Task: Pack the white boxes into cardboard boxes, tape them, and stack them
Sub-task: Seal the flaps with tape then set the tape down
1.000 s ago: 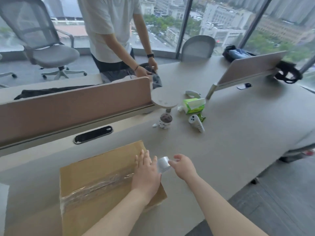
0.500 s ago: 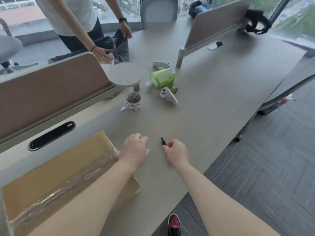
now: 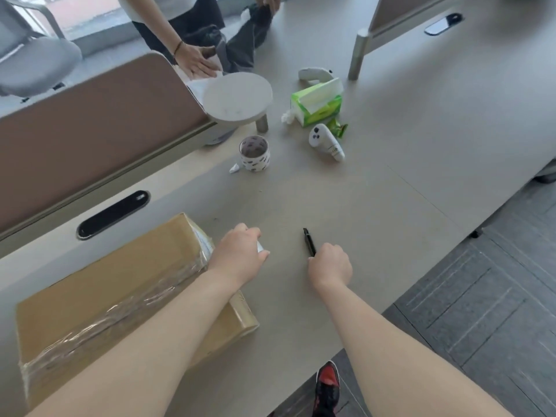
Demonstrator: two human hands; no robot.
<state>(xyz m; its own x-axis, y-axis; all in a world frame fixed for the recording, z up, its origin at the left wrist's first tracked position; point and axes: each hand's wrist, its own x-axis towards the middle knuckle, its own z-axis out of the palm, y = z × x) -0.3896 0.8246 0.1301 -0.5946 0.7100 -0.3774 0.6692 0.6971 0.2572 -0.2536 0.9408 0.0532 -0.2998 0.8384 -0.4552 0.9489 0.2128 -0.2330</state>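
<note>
Head view: brown cardboard box (image 3: 105, 266), top seam under clear glossy tape (image 3: 126, 308), lies flat on grey desk (image 3: 391, 191). Left hand (image 3: 237, 254), at box's right end, curls round small white object (image 3: 259, 247), identity unclear. Right hand (image 3: 331, 266), further right of box, fists slim black tool (image 3: 309, 242). Judgement: keep tape taut, cut close to box, tip away from fingers.
</note>
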